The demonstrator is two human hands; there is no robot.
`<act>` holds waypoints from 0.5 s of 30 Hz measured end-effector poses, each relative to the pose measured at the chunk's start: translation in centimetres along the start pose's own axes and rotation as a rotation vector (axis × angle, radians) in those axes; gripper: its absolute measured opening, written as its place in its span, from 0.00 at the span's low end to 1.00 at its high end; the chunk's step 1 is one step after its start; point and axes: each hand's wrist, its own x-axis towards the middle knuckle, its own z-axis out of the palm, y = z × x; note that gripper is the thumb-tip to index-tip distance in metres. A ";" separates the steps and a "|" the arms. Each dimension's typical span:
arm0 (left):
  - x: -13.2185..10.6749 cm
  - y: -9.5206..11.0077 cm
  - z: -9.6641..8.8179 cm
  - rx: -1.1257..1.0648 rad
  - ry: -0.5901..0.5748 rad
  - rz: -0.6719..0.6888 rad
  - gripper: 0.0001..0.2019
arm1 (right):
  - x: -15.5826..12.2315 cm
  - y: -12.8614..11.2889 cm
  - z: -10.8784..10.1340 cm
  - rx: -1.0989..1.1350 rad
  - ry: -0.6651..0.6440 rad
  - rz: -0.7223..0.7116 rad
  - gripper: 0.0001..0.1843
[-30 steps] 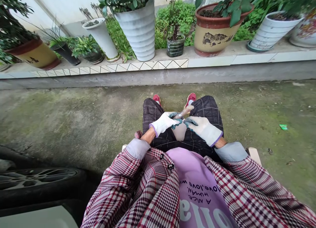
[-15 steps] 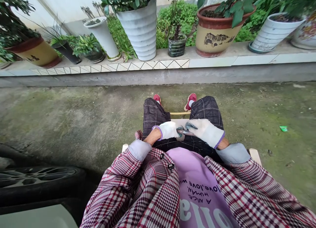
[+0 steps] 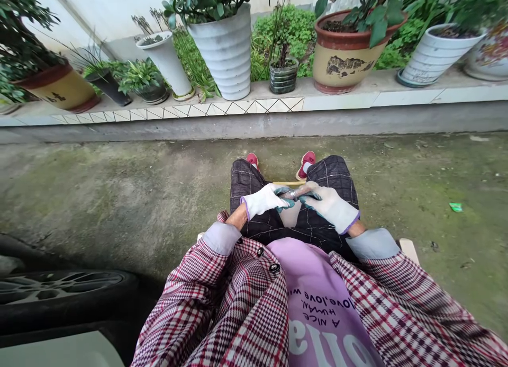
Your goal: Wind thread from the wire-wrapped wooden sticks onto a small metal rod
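Note:
Just above my lap, my left hand (image 3: pixel 268 198), in a white work glove with grey-green fingers and a purple cuff, is closed around one end of a short, slim tool (image 3: pixel 300 191). The tool looks like grey metal with a pale brown end; its exact kind is too small to make out. My right hand (image 3: pixel 331 205), gloved the same way, reaches the tool's other end. Its fingers are bent against the underside, and the tip lies along the top of the glove. Gloved fingers cover part of the tool.
A pale seat (image 3: pixel 291 214) shows between my thighs. Ahead runs a low tiled ledge (image 3: pixel 238 107) with several potted plants, including a tall white pot (image 3: pixel 224 54) and a tan pot (image 3: pixel 349 62). A black wheel (image 3: pixel 63 287) stands at lower left. A green scrap (image 3: pixel 455 207) lies on the ground.
The tool has risen away from my body and tilted, its right end now higher and more exposed. My left hand has shifted slightly up and left, its fingers turning.

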 end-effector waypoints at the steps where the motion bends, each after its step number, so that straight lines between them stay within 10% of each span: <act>1: 0.5 0.3 0.1 -0.034 0.001 0.000 0.21 | 0.0 0.0 0.1 -0.063 0.020 0.018 0.11; 9: 1.3 -0.5 -0.5 -0.365 0.342 -0.023 0.14 | -0.3 0.4 1.6 -0.229 -0.012 -0.046 0.12; 15: 1.7 -1.4 -0.8 0.311 0.321 0.046 0.11 | -1.2 -0.9 2.3 -0.420 -0.153 -0.112 0.14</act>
